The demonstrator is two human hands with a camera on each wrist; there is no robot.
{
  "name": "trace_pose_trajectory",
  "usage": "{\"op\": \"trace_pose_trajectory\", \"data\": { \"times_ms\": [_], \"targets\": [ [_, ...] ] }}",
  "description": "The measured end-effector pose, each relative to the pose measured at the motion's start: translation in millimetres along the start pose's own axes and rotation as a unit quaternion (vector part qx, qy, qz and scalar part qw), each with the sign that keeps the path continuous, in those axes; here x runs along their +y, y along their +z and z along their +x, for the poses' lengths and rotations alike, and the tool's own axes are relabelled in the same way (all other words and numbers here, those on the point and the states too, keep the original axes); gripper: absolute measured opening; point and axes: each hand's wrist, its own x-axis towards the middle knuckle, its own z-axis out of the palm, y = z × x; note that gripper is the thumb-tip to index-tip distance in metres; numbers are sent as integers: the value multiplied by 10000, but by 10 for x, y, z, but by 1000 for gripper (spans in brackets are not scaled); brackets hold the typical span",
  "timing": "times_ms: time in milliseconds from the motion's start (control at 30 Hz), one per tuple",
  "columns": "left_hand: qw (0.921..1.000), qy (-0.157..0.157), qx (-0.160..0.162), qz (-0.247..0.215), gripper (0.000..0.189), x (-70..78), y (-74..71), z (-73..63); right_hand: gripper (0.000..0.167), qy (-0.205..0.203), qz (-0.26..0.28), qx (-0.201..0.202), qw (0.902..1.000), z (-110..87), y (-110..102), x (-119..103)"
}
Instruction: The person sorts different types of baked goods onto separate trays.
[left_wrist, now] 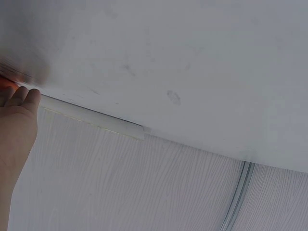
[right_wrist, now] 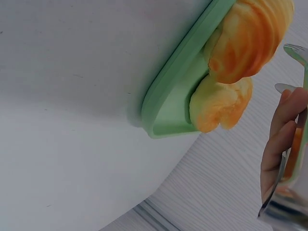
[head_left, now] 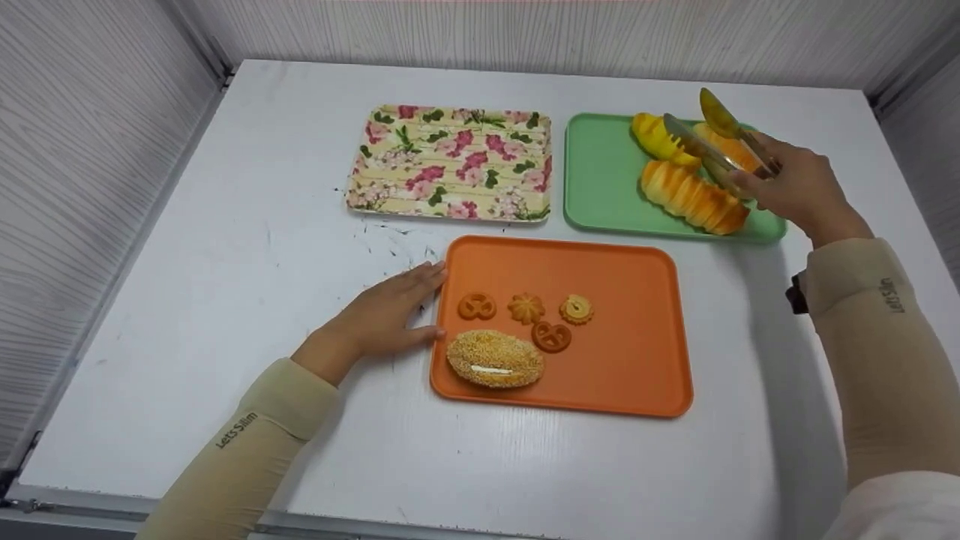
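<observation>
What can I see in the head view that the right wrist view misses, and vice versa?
Only the head view: the floral tray, the orange tray with sesame bread and four cookies, and the left grip at its edge.

Only the right wrist view: the curved metal rear end of the tongs.

Both: the tongs' tips, the right grip, the green tray, bread loaves on it, and the white table.
</observation>
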Motion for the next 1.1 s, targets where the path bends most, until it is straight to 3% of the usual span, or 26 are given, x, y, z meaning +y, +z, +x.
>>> {"op": "trace_pose_trajectory", "data": {
  "times_ms": [267,700,867,1100],
  "targets": [
    [10000,1,-31,1,82,-7,1,1,68,-200,525,203,9982,-101,26,-121],
    [10000,-45,-49,-41,83,-1,-4,-6,64,-1274,749,313,9885,-364,263,-494],
    [10000,-8,-32,-41,83,2,0,-7,63,-1807,979,122,9786,-486,365,-601],
    [9999,91,71,-66,83,-6,8,5,65,-2746,1296,-576,9510,-689,505,-778]
  ]
}}
